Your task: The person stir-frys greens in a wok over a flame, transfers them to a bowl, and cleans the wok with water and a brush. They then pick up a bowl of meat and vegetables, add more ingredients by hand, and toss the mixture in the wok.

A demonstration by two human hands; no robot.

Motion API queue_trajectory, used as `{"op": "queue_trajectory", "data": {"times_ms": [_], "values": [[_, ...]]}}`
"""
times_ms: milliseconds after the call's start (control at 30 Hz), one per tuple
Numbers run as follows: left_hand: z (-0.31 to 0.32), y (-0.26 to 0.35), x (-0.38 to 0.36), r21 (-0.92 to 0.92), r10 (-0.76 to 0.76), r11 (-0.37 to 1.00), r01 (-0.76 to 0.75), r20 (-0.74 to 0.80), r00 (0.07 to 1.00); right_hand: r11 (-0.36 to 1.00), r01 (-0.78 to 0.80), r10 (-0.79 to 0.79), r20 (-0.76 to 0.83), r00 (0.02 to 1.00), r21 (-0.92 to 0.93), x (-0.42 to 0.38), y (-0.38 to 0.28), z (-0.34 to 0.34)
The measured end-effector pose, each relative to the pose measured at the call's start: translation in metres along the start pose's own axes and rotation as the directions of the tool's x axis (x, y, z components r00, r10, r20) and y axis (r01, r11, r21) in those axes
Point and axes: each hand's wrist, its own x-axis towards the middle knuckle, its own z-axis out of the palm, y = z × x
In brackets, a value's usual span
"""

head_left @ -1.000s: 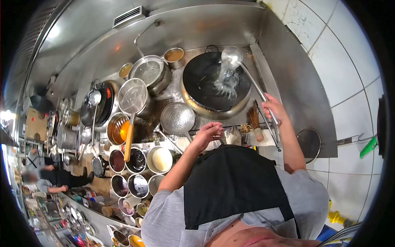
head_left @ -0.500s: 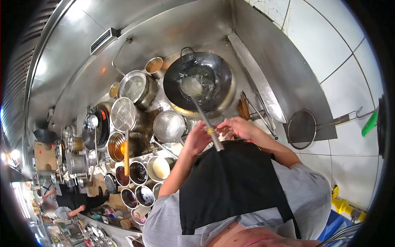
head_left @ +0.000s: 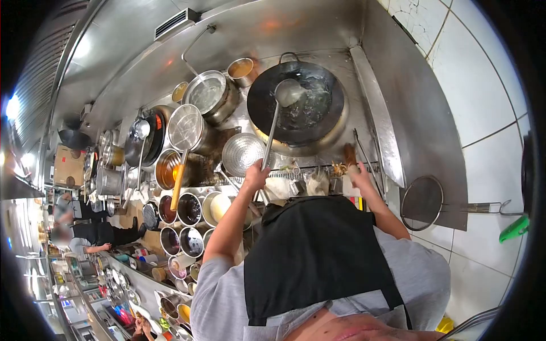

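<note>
My left hand (head_left: 257,175) is closed round the handle of a metal ladle (head_left: 273,128). The ladle's bowl is inside a black wok (head_left: 263,105), in shallow, rippling liquid. By the stove's right front corner, my right hand (head_left: 359,176) has its fingers round a brown wok brush (head_left: 350,153), partly hidden by the hand. A long thin metal tool (head_left: 368,156) lies just beyond that hand. Left of the wok, near my left hand, sits a perforated metal strainer (head_left: 243,153).
A fine-mesh strainer with a wooden handle (head_left: 181,179) rests across a pot. Several sauce pots (head_left: 190,208) stand at the left. A round wire skimmer (head_left: 422,203) hangs on the right wall. Co-workers (head_left: 94,233) stand far left.
My hands have moved apart from in front of my apron. The left now holds the ladle's handle further left; the right has reached the brush. The ladle's bowl has shifted within the wok.
</note>
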Motion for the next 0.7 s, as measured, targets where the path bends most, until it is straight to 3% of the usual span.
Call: {"op": "queue_trajectory", "data": {"times_ms": [33, 100, 167, 233, 267, 333, 367, 400, 433, 467, 500, 567, 600, 633, 667, 700], "values": [[-0.002, 0.004, 0.0, 0.043, -0.024, 0.999, 0.021, 0.06, 0.998, 0.886, 0.038, -0.068, 0.048, 0.997, 0.462, 0.022, 0.014, -0.008], [-0.012, 0.017, -0.003, 0.159, -0.113, 0.984, 0.085, 0.177, 0.978, 0.669, 0.101, -0.173, 0.022, 0.985, 0.737, -0.022, -0.07, 0.004], [-0.027, 0.037, -0.012, 0.296, -0.131, 0.954, 0.055, 0.242, 0.961, 0.79, 0.339, -0.383, -0.021, 0.924, 0.512, -0.042, -0.117, 0.007], [-0.045, 0.057, -0.017, 0.495, -0.082, 0.866, -0.067, 0.272, 0.959, 0.804, 0.484, -0.5, -0.049, 0.865, 0.345, -0.043, -0.165, 0.018], [-0.052, 0.075, -0.023, 0.601, -0.087, 0.796, -0.065, 0.22, 0.972, 0.827, 0.499, -0.522, 0.025, 0.852, 0.258, -0.03, -0.18, 0.022], [-0.07, 0.062, -0.007, 0.721, 0.235, 0.623, -0.303, 0.197, 0.952, 0.852, 0.522, -0.521, 0.141, 0.842, 0.031, -0.01, -0.214, 0.042], [-0.078, 0.076, -0.009, 0.729, 0.228, 0.627, -0.277, 0.168, 0.959, 0.846, 0.522, -0.5, 0.177, 0.848, -0.107, -0.002, -0.231, 0.054], [-0.085, 0.093, -0.015, 0.735, 0.219, 0.632, -0.247, 0.137, 0.966, 0.842, 0.528, -0.505, 0.183, 0.844, -0.109, 0.031, -0.235, 0.059], [-0.091, 0.103, -0.018, 0.78, 0.234, 0.57, -0.258, 0.147, 0.961, 0.568, 0.755, -0.637, 0.407, 0.655, -0.327, 0.082, -0.228, 0.067], [-0.097, 0.117, -0.024, 0.812, 0.206, 0.526, -0.254, 0.168, 0.964, 0.184, 0.887, -0.629, 0.643, 0.437, -0.423, 0.11, -0.225, 0.074], [-0.101, 0.126, -0.025, 0.839, 0.176, 0.494, -0.229, 0.161, 0.971, 0.18, 0.891, -0.626, 0.65, 0.431, -0.417, 0.103, -0.236, 0.079], [-0.101, 0.129, -0.027, 0.877, 0.181, 0.433, -0.211, 0.145, 0.973, -0.197, 0.515, -0.478, 0.541, 0.692, -0.834, 0.088, -0.255, 0.097], [-0.1, 0.134, -0.026, 0.889, 0.225, 0.405, -0.215, 0.131, 0.965, -0.197, 0.52, -0.489, 0.543, 0.683, -0.831, 0.082, -0.256, 0.109], [-0.093, 0.138, -0.027, 0.913, 0.183, 0.381, -0.144, 0.078, 0.98, -0.304, 0.523, -0.47, 0.603, 0.645, -0.796, 0.073, -0.25, 0.119], [-0.091, 0.138, -0.027, 0.92, 0.239, 0.351, -0.174, 0.092, 0.967, -0.408, 0.52, -0.436, 0.66, 0.612, -0.751, 0.067, -0.243, 0.126], [-0.091, 0.14, -0.029, 0.926, 0.275, 0.329, -0.184, 0.093, 0.957, -0.276, 0.701, -0.419, 0.739, 0.527, -0.657, 0.069, -0.239, 0.116]]}}
